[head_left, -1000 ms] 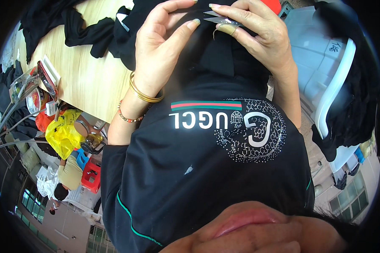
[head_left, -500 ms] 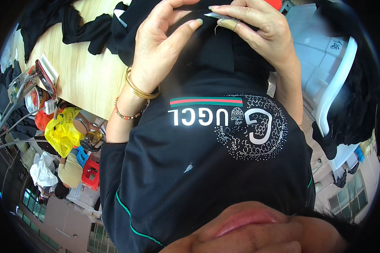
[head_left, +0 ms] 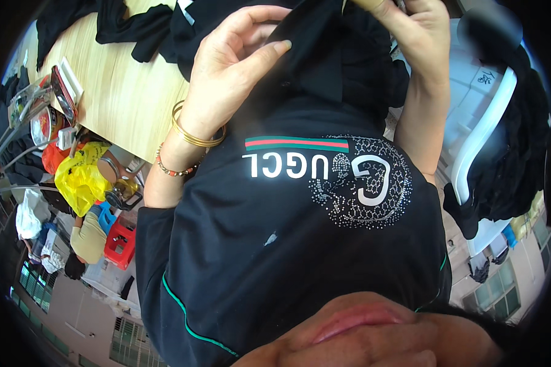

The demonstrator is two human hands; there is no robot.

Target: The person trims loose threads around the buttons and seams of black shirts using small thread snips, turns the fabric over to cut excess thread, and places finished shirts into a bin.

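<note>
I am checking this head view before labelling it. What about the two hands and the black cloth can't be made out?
- Right hand: fingertips cut off by the top edge, so whatever they pinch is unseen.
- Black cloth garment: its upper part runs past the top edge; its folds hide its shape.
- Left hand: palm pressed on the cloth, so its grip underneath is hidden.
- Light wooden table: far end covered by dark clothes.

Person wore black tee [head_left: 275, 244] w/ green piping, red-green stripe, rhinestone logo; gold bangles [head_left: 193, 131] & beaded bracelet [head_left: 171, 166] on left wrist.
</note>
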